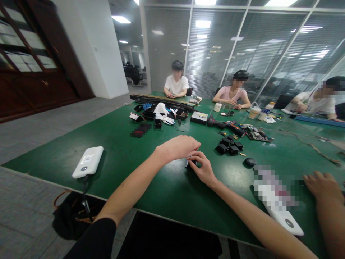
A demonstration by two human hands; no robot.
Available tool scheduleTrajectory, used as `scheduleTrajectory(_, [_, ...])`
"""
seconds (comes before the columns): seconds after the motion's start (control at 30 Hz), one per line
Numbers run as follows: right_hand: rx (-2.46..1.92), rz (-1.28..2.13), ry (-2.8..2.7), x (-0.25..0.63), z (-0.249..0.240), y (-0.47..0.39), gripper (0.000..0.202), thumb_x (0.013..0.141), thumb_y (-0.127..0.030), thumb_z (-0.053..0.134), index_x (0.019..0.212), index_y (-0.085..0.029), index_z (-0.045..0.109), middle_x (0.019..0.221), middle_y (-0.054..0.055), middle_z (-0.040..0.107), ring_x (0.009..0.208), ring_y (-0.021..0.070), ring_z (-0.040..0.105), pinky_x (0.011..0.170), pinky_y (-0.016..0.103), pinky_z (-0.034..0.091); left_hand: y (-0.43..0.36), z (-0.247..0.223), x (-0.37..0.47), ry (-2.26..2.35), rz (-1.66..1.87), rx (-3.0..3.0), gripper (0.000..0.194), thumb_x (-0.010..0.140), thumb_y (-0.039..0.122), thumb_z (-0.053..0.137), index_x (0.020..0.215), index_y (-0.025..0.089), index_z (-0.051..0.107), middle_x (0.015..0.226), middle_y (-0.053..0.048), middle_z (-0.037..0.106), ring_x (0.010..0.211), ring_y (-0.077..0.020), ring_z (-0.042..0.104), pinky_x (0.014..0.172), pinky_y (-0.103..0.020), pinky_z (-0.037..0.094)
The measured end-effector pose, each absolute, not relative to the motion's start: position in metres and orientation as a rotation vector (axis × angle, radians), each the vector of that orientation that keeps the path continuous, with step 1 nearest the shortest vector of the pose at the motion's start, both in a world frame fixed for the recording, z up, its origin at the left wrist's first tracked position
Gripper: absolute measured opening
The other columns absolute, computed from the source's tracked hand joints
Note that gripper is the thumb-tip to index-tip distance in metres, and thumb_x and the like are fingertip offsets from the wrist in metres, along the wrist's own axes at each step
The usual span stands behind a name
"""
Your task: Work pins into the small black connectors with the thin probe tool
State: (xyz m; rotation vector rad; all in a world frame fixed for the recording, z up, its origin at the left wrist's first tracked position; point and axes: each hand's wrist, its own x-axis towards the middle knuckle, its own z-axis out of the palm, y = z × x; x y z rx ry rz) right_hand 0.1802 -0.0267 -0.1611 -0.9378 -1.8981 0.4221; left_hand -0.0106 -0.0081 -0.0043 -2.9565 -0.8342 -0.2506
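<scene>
Working at close quarters, your right hand (204, 168) grasps a small black block with a pale edge (192, 164), thumb and fingers set about it, at or just above the glossy green tabletop (151, 187) in front of you. Your left hand (180, 146) arches over it, fingers curled; its fingertips are hidden, so you cannot tell from this view whether it grips anything. Judgement on technique: steady the block with the right hand, brace it on the table if it slips, use only light force from the left, and drop the left wrist slightly so the contact point shows. Count: one block between the hands; about six square black boxes (232, 148) piled beyond the right hand, overlap making the figure uncertain; two white rectangular devices (87, 162), one to each side; one smooth black rounded puck (250, 162); one flat, crowded circuit board (256, 133); three people (176, 85) seated across; one neighbour's hand (322, 185) at far right.
</scene>
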Motion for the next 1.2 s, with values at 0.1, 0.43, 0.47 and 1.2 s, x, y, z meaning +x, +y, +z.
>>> scheduleTrajectory(0.1, [-0.984, 0.419, -1.865, 0.1813, -0.1624, -0.0251, 0.008, 0.092, -0.032, 0.071, 0.097, -0.026, 0.072, 0.113, 0.007, 0.067, 0.106, 0.0256, 0.063, 0.088, 0.04, 0.054, -0.0083, -0.0044, -0.0106, -0.839, -0.255, -2.965, 0.023, 0.1, 0.033, 0.053, 0.096, 0.016, 0.068, 0.094, -0.009, 0.074, 0.086, -0.0224, 0.07, 0.069, -0.029, 0.045])
scheduleTrajectory(0.43, [-0.915, 0.483, -1.893, 0.1794, -0.1605, -0.0279, 0.009, 0.097, -0.028, 0.064, 0.097, -0.026, 0.073, 0.118, 0.009, 0.065, 0.115, 0.0265, 0.061, 0.094, 0.042, 0.053, -0.0075, -0.0045, -0.0104, -0.828, -0.235, -2.95, 0.022, 0.1, 0.032, 0.051, 0.096, 0.016, 0.066, 0.097, -0.008, 0.074, 0.09, -0.022, 0.07, 0.073, -0.029, 0.046])
scheduleTrajectory(0.47, [-0.914, 0.484, -1.901, 0.1793, -0.16, -0.0281, 0.01, 0.097, -0.027, 0.063, 0.098, -0.026, 0.073, 0.118, 0.009, 0.065, 0.115, 0.0266, 0.061, 0.094, 0.042, 0.053, -0.0076, -0.0043, -0.0101, -0.827, -0.226, -2.949, 0.022, 0.1, 0.031, 0.051, 0.096, 0.016, 0.067, 0.096, -0.008, 0.074, 0.089, -0.0222, 0.07, 0.073, -0.029, 0.046])
scheduleTrajectory(1.2, [-0.925, 0.471, -1.894, 0.1801, -0.1618, -0.0259, 0.01, 0.095, -0.026, 0.065, 0.101, -0.027, 0.073, 0.116, 0.008, 0.066, 0.112, 0.025, 0.062, 0.098, 0.042, 0.052, -0.009, -0.0052, -0.0101, -0.833, -0.256, -2.932, 0.022, 0.1, 0.031, 0.053, 0.096, 0.015, 0.068, 0.094, -0.009, 0.074, 0.089, -0.0221, 0.07, 0.072, -0.029, 0.047])
